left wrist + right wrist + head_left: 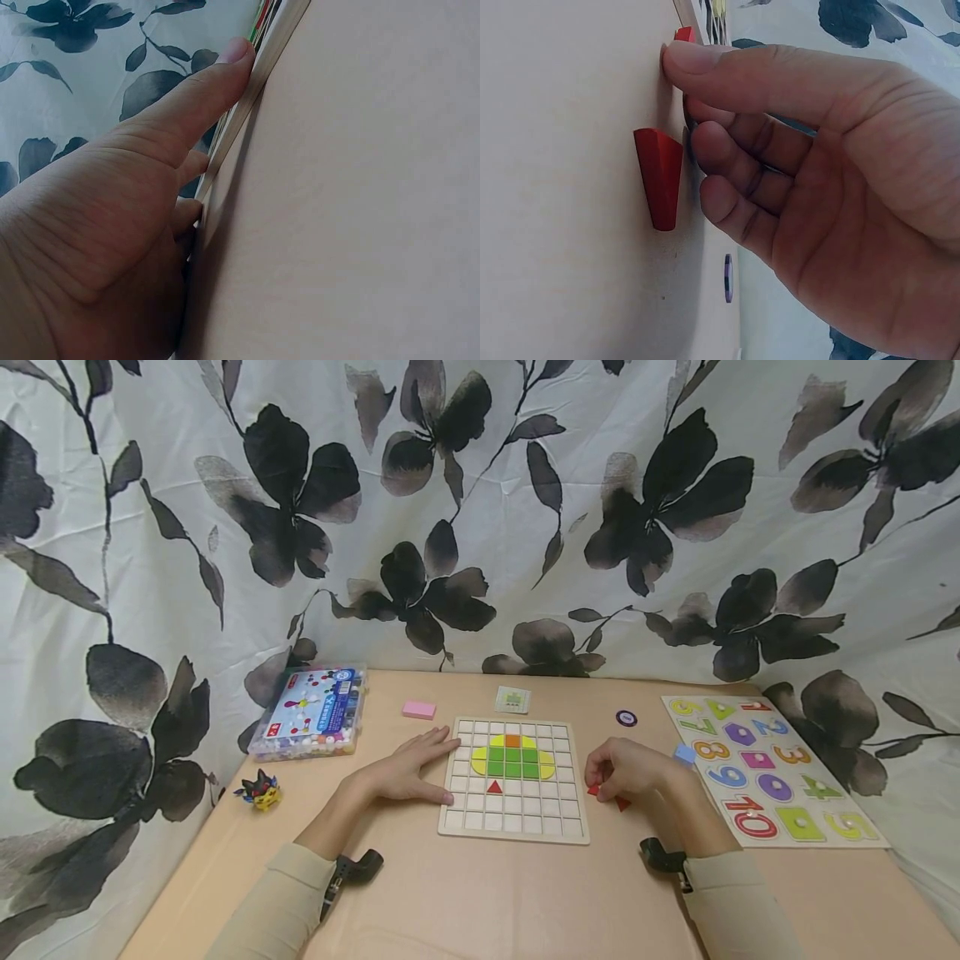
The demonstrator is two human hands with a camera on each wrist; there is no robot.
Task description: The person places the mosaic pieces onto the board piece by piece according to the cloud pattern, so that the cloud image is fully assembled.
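Note:
My left hand [411,766] lies with fingers spread at the left edge of a white grid board [517,832], its thumb and fingertips on the border. On the board sit green squares [513,763], an orange square [512,741], yellow curved pieces [548,766] at the sides and a red triangle [494,787] lower down. Just right of the board, my right hand [626,770] pinches a small red triangle piece [685,34] between thumb and forefinger, close over the table. A second red triangle piece [658,180] rests on the table beside the curled fingers.
A clear case [307,706] of colourful parts stands at the back left, near a small figure [259,790]. Behind the board are a pink block [418,710], a pattern card [513,699] and a dark round disc [626,718]. A number board [772,777] and blue piece [684,754] lie right.

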